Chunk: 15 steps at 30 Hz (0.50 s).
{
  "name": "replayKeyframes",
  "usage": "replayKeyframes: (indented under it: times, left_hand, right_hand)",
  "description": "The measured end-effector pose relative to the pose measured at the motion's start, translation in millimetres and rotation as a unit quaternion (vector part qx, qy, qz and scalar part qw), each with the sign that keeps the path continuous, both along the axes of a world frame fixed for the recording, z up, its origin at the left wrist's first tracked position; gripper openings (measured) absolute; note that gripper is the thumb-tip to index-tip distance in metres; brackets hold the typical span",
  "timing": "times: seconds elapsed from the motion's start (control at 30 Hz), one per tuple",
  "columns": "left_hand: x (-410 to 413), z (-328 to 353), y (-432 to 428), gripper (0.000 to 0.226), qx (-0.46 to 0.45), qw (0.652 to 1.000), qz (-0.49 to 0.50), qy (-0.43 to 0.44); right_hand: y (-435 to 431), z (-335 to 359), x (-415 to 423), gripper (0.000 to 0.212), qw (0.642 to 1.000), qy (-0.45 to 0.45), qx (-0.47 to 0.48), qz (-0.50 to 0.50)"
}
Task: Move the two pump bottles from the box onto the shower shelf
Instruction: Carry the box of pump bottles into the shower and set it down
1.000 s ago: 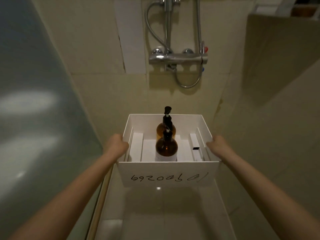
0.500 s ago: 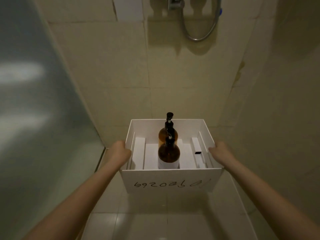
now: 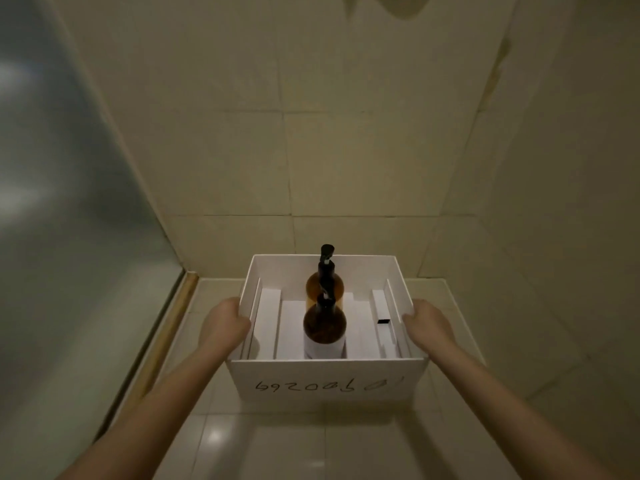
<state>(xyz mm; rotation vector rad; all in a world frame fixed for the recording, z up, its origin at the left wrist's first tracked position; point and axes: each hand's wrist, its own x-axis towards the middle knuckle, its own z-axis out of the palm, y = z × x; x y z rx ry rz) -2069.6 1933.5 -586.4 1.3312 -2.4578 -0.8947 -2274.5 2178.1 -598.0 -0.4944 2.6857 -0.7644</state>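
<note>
A white open box (image 3: 323, 381) with handwritten digits on its front wall is held low over the tiled shower floor. Inside it stand two amber pump bottles with black pumps, one behind the other: the near bottle (image 3: 324, 329) has a white label, the far bottle (image 3: 313, 285) is partly hidden behind it. My left hand (image 3: 225, 323) grips the box's left wall and my right hand (image 3: 427, 322) grips its right wall. No shower shelf is in view.
White cardboard inserts (image 3: 268, 320) lie in the box beside the bottles. A frosted glass panel (image 3: 62, 209) with a brass-coloured bottom rail (image 3: 162, 341) closes the left side. Beige tiled walls stand ahead and to the right, meeting in a corner (image 3: 460, 202).
The view has tilted downward: the shower mixer and hose have left the top of the frame. The box, still held by both hands, has come down closer to the floor.
</note>
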Motion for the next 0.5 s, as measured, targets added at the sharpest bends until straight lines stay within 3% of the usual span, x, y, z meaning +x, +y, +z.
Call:
replayKeyframes:
  times: [0.5]
  left_hand:
    - [10.0, -147.3, 15.0, 0.015, -0.006, 0.999, -0.015, -0.037]
  right_hand:
    - [16.8, -139.9, 21.7, 0.027, 0.999, -0.034, 0.016, -0.031]
